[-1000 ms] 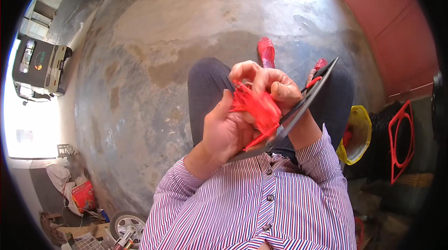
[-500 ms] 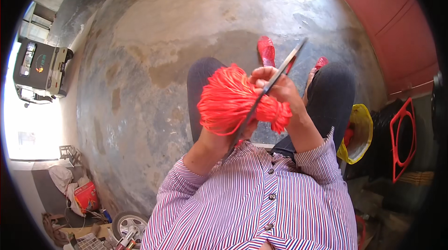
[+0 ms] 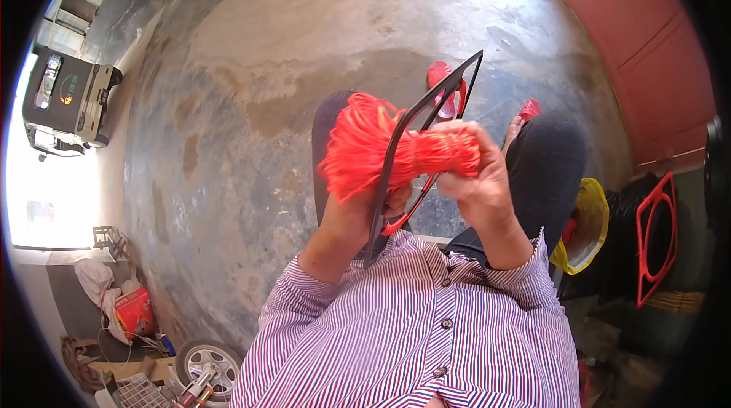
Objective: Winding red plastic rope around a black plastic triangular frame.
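Observation:
A thick bundle of red cord (image 3: 362,149), fanned into loops at its left end, lies across a slim black-and-red frame (image 3: 387,168). One bar of the frame crosses in front of the cord and another shows behind it. My left hand (image 3: 356,214) is closed around the frame's near bar below the loops; its fingers are partly hidden. At the bundle's narrow right end, my right hand (image 3: 480,187) pinches the cord between thumb and fingers.
A similar red frame (image 3: 643,248) stands at the right beside black material. Near my right knee is a yellow-rimmed container (image 3: 598,217). Tools and a small wheel (image 3: 209,370) lie at lower left. A parked vehicle (image 3: 68,99) stands at far left; a red door (image 3: 632,35) is at right.
The frame has turned from nearly edge-on to show its opening. My right hand has moved from above the bundle onto its right end.

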Demonstrator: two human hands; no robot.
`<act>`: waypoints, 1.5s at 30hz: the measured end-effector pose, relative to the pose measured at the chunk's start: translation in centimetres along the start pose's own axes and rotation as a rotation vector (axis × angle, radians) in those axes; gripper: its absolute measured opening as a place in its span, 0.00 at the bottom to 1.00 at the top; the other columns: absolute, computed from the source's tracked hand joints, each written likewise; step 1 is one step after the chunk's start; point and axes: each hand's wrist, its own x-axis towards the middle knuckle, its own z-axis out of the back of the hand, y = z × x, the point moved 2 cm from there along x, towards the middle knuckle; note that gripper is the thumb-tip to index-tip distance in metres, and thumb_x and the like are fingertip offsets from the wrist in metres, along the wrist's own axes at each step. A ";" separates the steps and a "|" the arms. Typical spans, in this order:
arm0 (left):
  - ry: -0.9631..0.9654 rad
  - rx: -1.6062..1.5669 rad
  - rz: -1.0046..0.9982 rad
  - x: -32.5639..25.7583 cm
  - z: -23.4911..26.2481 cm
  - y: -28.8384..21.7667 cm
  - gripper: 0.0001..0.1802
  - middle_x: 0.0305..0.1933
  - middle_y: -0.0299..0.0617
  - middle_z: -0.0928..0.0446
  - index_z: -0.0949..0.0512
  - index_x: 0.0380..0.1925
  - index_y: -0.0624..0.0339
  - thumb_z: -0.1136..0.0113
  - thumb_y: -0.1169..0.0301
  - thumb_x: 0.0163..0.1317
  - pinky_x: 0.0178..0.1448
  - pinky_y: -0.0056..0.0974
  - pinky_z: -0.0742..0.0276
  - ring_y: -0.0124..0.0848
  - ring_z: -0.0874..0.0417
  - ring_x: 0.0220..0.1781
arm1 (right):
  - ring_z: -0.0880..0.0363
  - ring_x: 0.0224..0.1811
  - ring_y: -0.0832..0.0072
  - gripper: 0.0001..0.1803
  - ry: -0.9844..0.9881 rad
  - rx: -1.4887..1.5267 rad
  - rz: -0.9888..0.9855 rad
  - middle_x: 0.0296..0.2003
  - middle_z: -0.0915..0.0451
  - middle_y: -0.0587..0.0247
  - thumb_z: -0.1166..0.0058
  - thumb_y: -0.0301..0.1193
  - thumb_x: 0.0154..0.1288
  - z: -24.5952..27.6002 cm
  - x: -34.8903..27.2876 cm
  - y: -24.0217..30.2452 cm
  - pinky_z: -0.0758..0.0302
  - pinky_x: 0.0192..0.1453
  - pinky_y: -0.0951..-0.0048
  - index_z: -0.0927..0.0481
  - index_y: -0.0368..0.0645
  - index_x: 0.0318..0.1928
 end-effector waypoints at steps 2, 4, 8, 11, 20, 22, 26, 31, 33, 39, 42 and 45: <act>0.029 -0.050 -0.033 0.0 -0.2 -0.1 0.28 0.34 0.43 0.24 0.29 0.61 0.64 0.42 0.61 0.64 0.23 0.28 0.41 0.23 0.33 0.23 | 0.25 0.62 0.69 0.26 -0.059 0.140 0.028 0.56 0.22 0.56 0.37 0.33 0.64 0.8 0.6 0.6 0.31 0.68 0.64 0.27 0.35 0.59; 0.044 -0.039 -0.078 -0.1 -0.4 -0.7 0.26 0.38 0.43 0.23 0.29 0.62 0.63 0.47 0.68 0.64 0.23 0.27 0.40 0.23 0.32 0.23 | 0.25 0.63 0.64 0.26 -0.092 0.312 0.022 0.58 0.23 0.52 0.47 0.40 0.70 1.4 1.2 1.9 0.32 0.70 0.59 0.28 0.34 0.60; 0.038 0.026 -0.095 -0.2 1.5 -1.5 0.37 0.44 0.52 0.27 0.40 0.71 0.66 0.46 0.65 0.64 0.23 0.27 0.36 0.25 0.31 0.24 | 0.19 0.53 0.60 0.28 -0.026 0.615 -0.026 0.51 0.22 0.48 0.60 0.48 0.77 3.0 1.3 3.1 0.21 0.58 0.58 0.27 0.33 0.57; 0.082 -0.021 -0.130 -0.2 2.1 -1.5 0.33 0.44 0.52 0.27 0.39 0.70 0.65 0.47 0.67 0.65 0.23 0.27 0.36 0.25 0.30 0.25 | 0.16 0.39 0.64 0.27 -0.020 0.511 -0.068 0.42 0.21 0.49 0.60 0.50 0.78 3.7 0.9 2.2 0.16 0.42 0.62 0.29 0.34 0.54; 0.122 -0.083 -0.128 -0.3 2.8 -1.8 0.27 0.42 0.52 0.26 0.35 0.65 0.67 0.50 0.65 0.70 0.21 0.28 0.38 0.24 0.33 0.22 | 0.17 0.31 0.70 0.23 -0.072 0.513 -0.181 0.33 0.20 0.54 0.54 0.47 0.77 3.5 0.6 -0.6 0.17 0.35 0.70 0.30 0.39 0.54; 0.030 -0.068 -0.070 -0.4 2.1 -1.8 0.25 0.34 0.48 0.25 0.33 0.61 0.71 0.54 0.61 0.74 0.18 0.27 0.41 0.22 0.37 0.19 | 0.18 0.31 0.72 0.21 -0.097 0.539 -0.217 0.34 0.20 0.55 0.52 0.45 0.76 3.7 0.6 -0.8 0.18 0.35 0.71 0.30 0.39 0.54; 0.033 -0.069 0.029 -0.7 1.2 -1.8 0.26 0.25 0.42 0.26 0.29 0.57 0.73 0.56 0.58 0.76 0.16 0.26 0.46 0.20 0.41 0.16 | 0.20 0.30 0.76 0.19 -0.251 0.298 -0.310 0.34 0.21 0.61 0.45 0.41 0.73 4.1 0.5 -2.8 0.19 0.34 0.73 0.28 0.40 0.52; 0.161 0.082 0.114 -1.1 0.7 -1.4 0.27 0.22 0.41 0.26 0.28 0.58 0.74 0.54 0.56 0.77 0.14 0.26 0.48 0.18 0.44 0.13 | 0.23 0.36 0.85 0.17 -0.166 0.031 -0.349 0.38 0.22 0.68 0.40 0.38 0.71 2.0 1.0 -5.0 0.23 0.40 0.80 0.28 0.40 0.49; 0.153 0.059 0.108 -1.0 -0.3 -1.3 0.27 0.29 0.46 0.22 0.30 0.62 0.73 0.48 0.60 0.74 0.15 0.25 0.46 0.18 0.40 0.13 | 0.23 0.39 0.85 0.18 -0.142 0.044 -0.348 0.41 0.23 0.68 0.40 0.37 0.71 2.1 1.3 -5.4 0.23 0.43 0.80 0.28 0.39 0.52; -0.046 0.280 0.043 -0.9 -3.5 -2.0 0.24 0.40 0.45 0.18 0.31 0.66 0.66 0.47 0.72 0.72 0.24 0.24 0.36 0.19 0.31 0.21 | 0.21 0.38 0.84 0.16 -0.147 0.261 -0.290 0.40 0.22 0.69 0.40 0.35 0.71 0.4 3.0 -2.1 0.21 0.41 0.80 0.27 0.41 0.51; 0.000 0.260 0.132 -0.6 -3.9 -1.3 0.23 0.43 0.44 0.18 0.29 0.64 0.67 0.45 0.76 0.70 0.28 0.24 0.32 0.19 0.29 0.24 | 0.19 0.36 0.81 0.20 -0.008 0.392 -0.350 0.39 0.20 0.67 0.39 0.37 0.69 1.0 4.1 -2.2 0.19 0.40 0.76 0.27 0.43 0.55; 0.154 0.067 0.251 -0.9 -3.6 0.0 0.24 0.43 0.49 0.19 0.27 0.62 0.67 0.52 0.60 0.75 0.29 0.27 0.31 0.25 0.25 0.27 | 0.18 0.45 0.75 0.28 0.100 0.456 -0.257 0.47 0.19 0.54 0.40 0.44 0.69 -0.7 4.1 -1.1 0.19 0.48 0.75 0.28 0.41 0.62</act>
